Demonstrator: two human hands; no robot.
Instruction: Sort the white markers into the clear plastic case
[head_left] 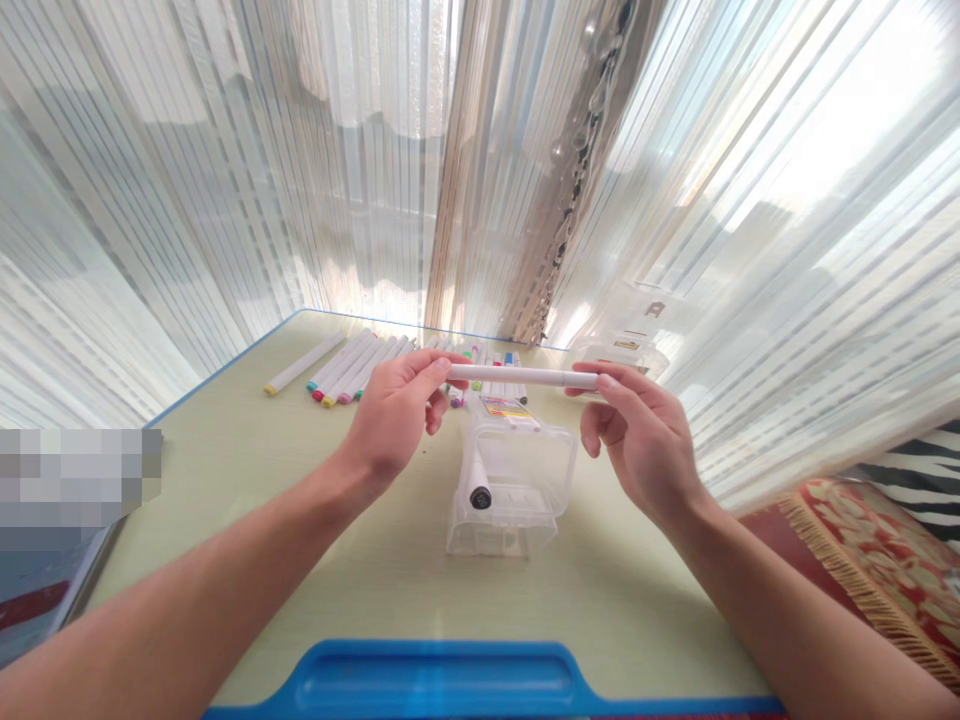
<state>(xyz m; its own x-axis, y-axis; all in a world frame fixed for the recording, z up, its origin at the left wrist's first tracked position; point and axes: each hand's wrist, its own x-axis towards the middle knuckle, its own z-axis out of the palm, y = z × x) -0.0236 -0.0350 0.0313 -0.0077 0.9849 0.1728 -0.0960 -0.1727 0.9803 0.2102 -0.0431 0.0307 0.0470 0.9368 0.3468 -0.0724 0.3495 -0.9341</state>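
Observation:
A white marker pen (pixel 517 375) is held level above the table, one end in each hand. My left hand (pixel 401 405) pinches its left end between thumb and fingers. At the other end, my right hand (pixel 641 430) grips the part beyond a thin seam in the barrel. Below the pen stands an open clear plastic case (pixel 502 535) with its lid raised. Inside the case lies one white marker with a black end (pixel 480 492). My fingers cover both tips of the held pen.
White markers with coloured ends (pixel 352 368) lie in a row at the back left; several more (pixel 499 362) lie behind the case. A clear plastic container (pixel 626 345) stands at the back right. The table (pixel 300 540) has a blue front tray (pixel 442 672). Sheer curtains (pixel 360 180) hang behind.

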